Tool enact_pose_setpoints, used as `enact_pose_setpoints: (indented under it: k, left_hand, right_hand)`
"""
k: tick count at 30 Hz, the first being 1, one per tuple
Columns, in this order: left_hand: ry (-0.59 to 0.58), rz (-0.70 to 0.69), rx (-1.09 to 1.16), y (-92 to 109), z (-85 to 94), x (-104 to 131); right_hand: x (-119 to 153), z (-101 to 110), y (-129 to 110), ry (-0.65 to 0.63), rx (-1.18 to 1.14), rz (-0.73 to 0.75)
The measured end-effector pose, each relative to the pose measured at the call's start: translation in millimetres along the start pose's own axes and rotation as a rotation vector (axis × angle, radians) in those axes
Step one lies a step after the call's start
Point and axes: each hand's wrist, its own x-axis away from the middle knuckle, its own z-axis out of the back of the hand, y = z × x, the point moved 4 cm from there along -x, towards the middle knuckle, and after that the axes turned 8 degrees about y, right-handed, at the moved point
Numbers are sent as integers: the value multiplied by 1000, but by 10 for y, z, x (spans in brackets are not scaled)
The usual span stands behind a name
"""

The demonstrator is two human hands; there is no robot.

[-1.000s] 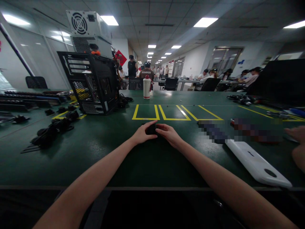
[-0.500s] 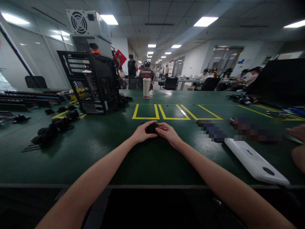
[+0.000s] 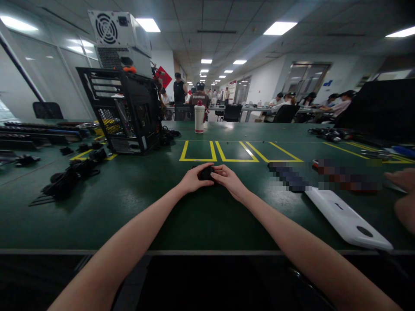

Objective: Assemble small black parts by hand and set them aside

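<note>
My left hand (image 3: 193, 178) curls round the left side of a small black object (image 3: 206, 173), thumb in front and fingers behind. From the right, the bent fingers of my right hand (image 3: 227, 179) press on the same object. Its kind is unclear, since it is dark and partly covered by my fingers. Both hands rest low over the green table (image 3: 207, 216), just in front of the yellow tape outlines (image 3: 197, 160).
Left stands an open black computer case (image 3: 125, 112) with power supplies (image 3: 112, 30) on top. Bundled black cables (image 3: 69, 179) lie nearby. A white bottle (image 3: 199, 119) stands farther back. Right are a white power bank-like device (image 3: 348, 218) and another person's hand (image 3: 402, 180).
My hands keep their hold on the black object with almost no movement. At the right edge, the other person's hand shows slightly farther left.
</note>
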Motion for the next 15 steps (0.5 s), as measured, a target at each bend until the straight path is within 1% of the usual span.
enact_pose_setpoints:
  k: [4,8,12,15]
  left_hand:
    - [-9,9,-10,6,1,4]
    - [-11,7,-18,9,5,11]
    - [-12,-9,-15,17,6,12]
    - [-11,-11,-21,23,7,12]
  right_hand:
    - [-23,21,32,35,5,-21]
    - [-57,35,86,14,11,-43]
    - [-38,20,52,-7,9,12]
    - [-4,-4,22,-6,-22,-4]
